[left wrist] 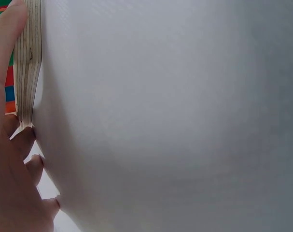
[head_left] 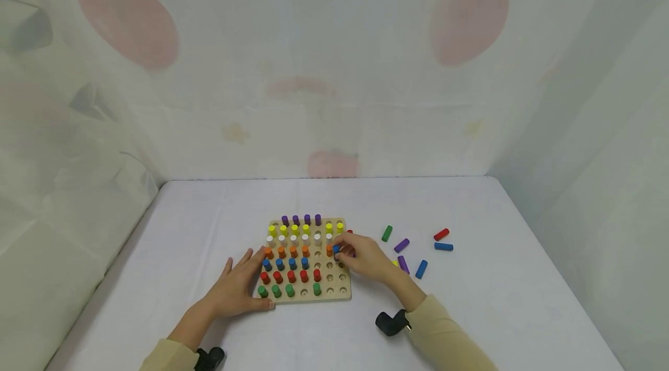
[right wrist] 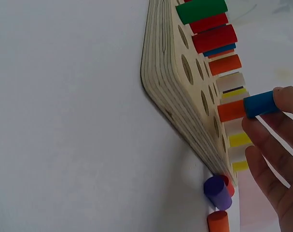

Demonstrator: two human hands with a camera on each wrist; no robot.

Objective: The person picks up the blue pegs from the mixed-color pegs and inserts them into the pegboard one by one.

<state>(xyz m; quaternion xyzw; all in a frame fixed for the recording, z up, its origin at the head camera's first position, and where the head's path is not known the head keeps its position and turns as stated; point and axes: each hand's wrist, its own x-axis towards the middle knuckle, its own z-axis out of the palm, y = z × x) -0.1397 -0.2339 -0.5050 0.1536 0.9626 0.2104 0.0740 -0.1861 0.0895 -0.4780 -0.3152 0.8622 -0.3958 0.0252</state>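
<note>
A wooden pegboard (head_left: 324, 295) carries rows of coloured pegs: purple, yellow, white, orange, blue, red and green. Fingers spread, my left hand (head_left: 237, 287) rests along the board's left side, its thumb at the near left corner. In the left wrist view the thumb touches the board's layered edge (left wrist: 29, 58). My right hand (head_left: 368, 258) pinches a blue peg (right wrist: 259, 104) between thumb and fingers over the right part of the board. Right beside that peg stands an orange peg (right wrist: 230, 111). Several holes at the board's near right hold no peg.
Loose pegs lie right of the board: a green peg (head_left: 387, 233), purple pegs (head_left: 402, 245), a red peg (head_left: 441, 234) and blue pegs (head_left: 443, 247). A purple peg (right wrist: 217, 192) and an orange peg (right wrist: 218, 222) lie by the board's right side. A white cloth covers the table (head_left: 209, 208).
</note>
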